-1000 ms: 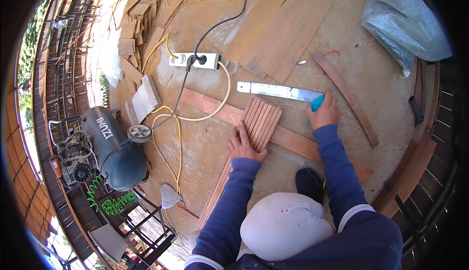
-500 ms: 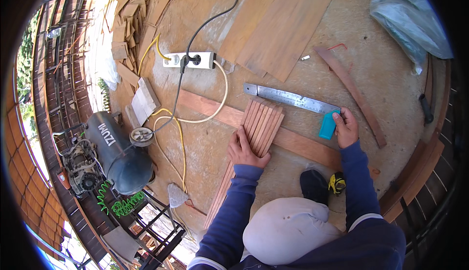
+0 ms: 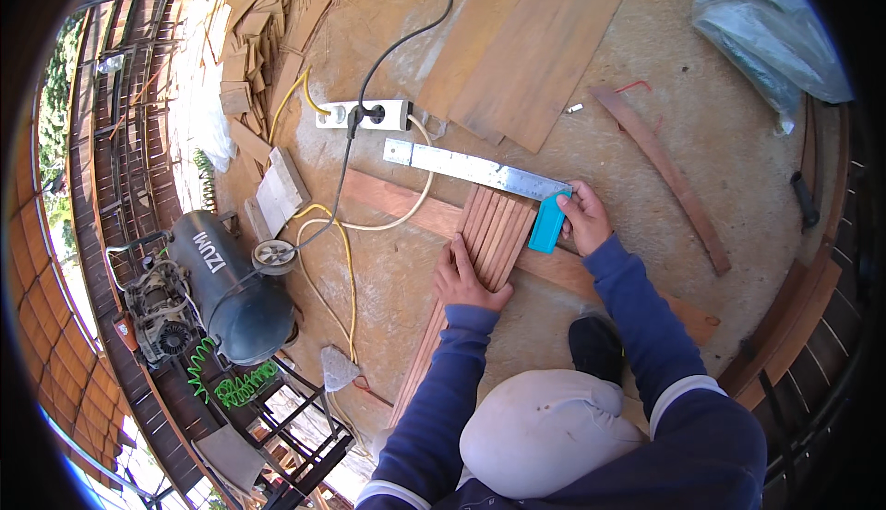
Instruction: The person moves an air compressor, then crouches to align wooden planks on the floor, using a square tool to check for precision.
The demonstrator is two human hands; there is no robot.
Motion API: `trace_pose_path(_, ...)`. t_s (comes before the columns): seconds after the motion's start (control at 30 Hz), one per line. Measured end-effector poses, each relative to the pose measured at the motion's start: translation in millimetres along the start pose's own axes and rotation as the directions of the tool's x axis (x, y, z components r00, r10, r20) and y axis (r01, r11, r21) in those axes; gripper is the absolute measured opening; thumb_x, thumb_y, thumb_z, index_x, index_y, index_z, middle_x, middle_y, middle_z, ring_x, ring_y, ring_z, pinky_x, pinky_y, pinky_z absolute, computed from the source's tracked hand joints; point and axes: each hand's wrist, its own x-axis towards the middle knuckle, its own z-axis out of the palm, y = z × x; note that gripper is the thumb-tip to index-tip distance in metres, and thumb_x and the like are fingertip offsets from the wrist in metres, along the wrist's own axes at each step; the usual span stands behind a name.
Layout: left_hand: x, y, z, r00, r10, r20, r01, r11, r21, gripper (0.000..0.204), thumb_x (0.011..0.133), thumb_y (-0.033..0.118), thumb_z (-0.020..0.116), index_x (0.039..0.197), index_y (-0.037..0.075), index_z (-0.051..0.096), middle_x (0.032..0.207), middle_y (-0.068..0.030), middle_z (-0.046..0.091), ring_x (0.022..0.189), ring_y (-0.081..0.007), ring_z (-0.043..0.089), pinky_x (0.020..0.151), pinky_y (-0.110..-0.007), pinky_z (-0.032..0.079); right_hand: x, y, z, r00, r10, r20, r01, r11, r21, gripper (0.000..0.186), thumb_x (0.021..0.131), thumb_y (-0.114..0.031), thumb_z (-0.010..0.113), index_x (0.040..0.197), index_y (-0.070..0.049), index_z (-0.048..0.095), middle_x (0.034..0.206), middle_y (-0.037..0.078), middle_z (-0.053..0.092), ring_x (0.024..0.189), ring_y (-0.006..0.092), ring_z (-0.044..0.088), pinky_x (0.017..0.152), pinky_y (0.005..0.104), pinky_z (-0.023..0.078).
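Observation:
My left hand [image 3: 469,279] grips a bundle of long, narrow reddish wood strips [image 3: 493,233], thumb on the near right side and fingers over the left. The strips lie side by side, their far ends roughly level, across a flat wooden board [image 3: 392,199] on the ground. In my right hand [image 3: 589,220] is a try square [image 3: 471,169] with a teal handle and a steel blade. Its blade points left, just beyond the strips' far ends, and the handle sits beside their right edge. Whether the square touches the wood I cannot tell.
A white power strip [image 3: 397,115] with cables lies beyond the square. Wide thin boards [image 3: 544,53] are at the far side, a curved strip [image 3: 664,182] at the right. An air compressor [image 3: 231,293] stands left, near wood offcuts [image 3: 238,95]. My dark shoe [image 3: 595,348] is close by.
My right hand has moved left and slightly away from me, bringing the try square to the strips' far ends. My left hand stays on the bundle. The yellow tape measure is now out of sight.

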Motion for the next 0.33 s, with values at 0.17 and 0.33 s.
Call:
trace_pose_path(0.17, -1.0, -0.9, 1.7, 1.000, -0.023, 0.003, 0.023, 1.000, -0.004, 0.118, 0.051, 0.038, 0.081, 0.153, 0.011, 0.028, 0.140, -0.0198, 0.039, 0.121, -0.0396, 0.042, 0.103, -0.052, 0.033, -3.4, 9.9, -1.7, 1.000, 0.018, -0.005, -0.019, 0.999, -0.034, 0.015, 0.100, -0.016, 0.054, 0.110, -0.004, 0.053, 0.078, -0.001, 0.057, 0.057, 0.0045, 0.049, 0.050, 0.0209, 0.042)
trace_pose_path(0.33, -1.0, 1.1, 2.0, 1.000, -0.030, 0.003, 0.030, 1.000, 0.000, 0.117, 0.051, 0.037, 0.081, 0.153, 0.011, 0.028, 0.140, -0.0200, 0.039, 0.122, -0.0395, 0.042, 0.104, -0.051, 0.032, -1.9, 13.2, 1.9, 0.999, 0.049, -0.016, -0.047, 0.994, 0.098, 0.015, 0.100, -0.015, 0.055, 0.111, -0.006, 0.055, 0.083, 0.000, 0.058, 0.070, 0.0064, 0.054, 0.065, 0.0227, 0.047)
